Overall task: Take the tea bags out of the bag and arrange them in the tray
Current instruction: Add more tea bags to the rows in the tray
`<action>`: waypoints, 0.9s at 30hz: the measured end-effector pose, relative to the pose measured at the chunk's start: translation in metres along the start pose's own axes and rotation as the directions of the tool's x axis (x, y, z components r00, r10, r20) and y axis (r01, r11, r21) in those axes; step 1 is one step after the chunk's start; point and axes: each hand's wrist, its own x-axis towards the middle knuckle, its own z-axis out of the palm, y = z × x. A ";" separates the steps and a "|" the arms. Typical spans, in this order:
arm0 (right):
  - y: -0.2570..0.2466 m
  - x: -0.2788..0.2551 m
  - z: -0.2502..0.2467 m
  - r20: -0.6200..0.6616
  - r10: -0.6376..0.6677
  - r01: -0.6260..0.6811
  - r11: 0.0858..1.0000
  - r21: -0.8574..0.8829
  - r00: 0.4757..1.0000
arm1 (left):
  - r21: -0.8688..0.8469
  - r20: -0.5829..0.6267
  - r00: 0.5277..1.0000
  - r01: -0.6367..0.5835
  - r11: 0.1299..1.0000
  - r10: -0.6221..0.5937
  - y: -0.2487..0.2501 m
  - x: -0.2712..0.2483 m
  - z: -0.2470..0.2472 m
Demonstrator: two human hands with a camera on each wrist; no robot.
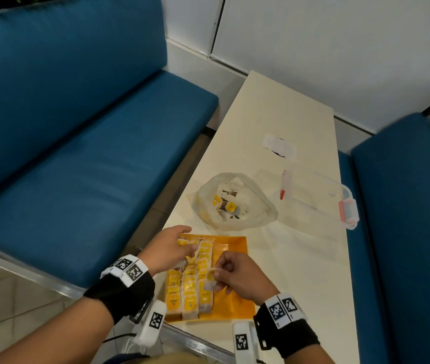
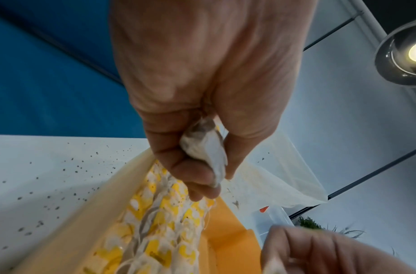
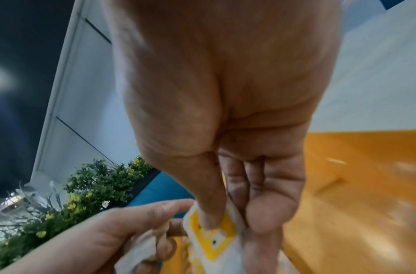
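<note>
Blue sofa (image 1: 77, 122) along the far-left side of the bench (image 1: 300, 258); second blue seat (image 1: 402, 232) on the opposite long side.

Cream bench, long and narrow, speckled with dark crumbs near the tray in the left wrist view.

Orange tray (image 1: 234, 248) at the near end of the bench, by the edge. Landmark for all below.

Clear lidded box (image 1: 321, 198) with pink clasps, beyond the tray and to its right, well apart.

Plastic bag (image 1: 234, 200) just beyond the tray's far rim, mouth open, a few yellow-tagged tea bags (image 1: 231, 206) loose inside.

Rows of tea bags (image 1: 190, 292) packed in the left half of the tray, yellow tags up, three columns visible; right half of the tray bare orange.

Small white packet (image 1: 279, 144) farther along the bench, past the plastic bag.

Left hand (image 1: 168, 249) over the tray's far-left corner, above the rows; fingers (image 2: 193, 172) curled round a pale tea bag (image 2: 206, 148), pinched against the thumb.

Right hand (image 1: 240, 277) over the tray's middle, at the right edge of the rows; thumb and fingers (image 3: 265, 213) pinching a tea bag with a yellow tag (image 3: 214, 235), held just above the packed column.

Both wrists strapped with black bands carrying white marker blocks.
</note>
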 end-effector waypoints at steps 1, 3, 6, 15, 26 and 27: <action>0.004 -0.003 0.003 0.039 0.032 -0.031 0.999 -0.036 0.999 | 0.008 0.005 1.000 0.010 1.000 -0.010 -0.002 0.000 0.000; 0.012 -0.006 0.011 0.103 0.087 -0.075 0.991 -0.108 0.991 | 0.025 0.004 1.000 0.010 1.000 -0.011 -0.004 0.001 0.002; 0.020 -0.006 0.022 0.127 0.146 -0.118 0.971 -0.208 0.981 | -0.006 -0.002 1.000 0.016 1.000 -0.016 -0.002 0.002 0.003; 0.031 0.002 0.040 0.033 0.147 -0.115 0.880 -0.461 0.989 | 0.006 -0.022 0.999 0.039 0.999 -0.039 -0.003 0.004 0.004; 0.029 0.005 0.046 0.003 0.158 -0.135 0.855 -0.500 0.987 | 0.004 -0.033 0.998 0.044 0.999 -0.044 -0.009 0.005 0.005; 0.029 0.004 0.046 0.007 0.168 -0.143 0.863 -0.484 0.986 | -0.003 -0.027 0.998 0.049 0.999 -0.049 -0.009 0.005 0.004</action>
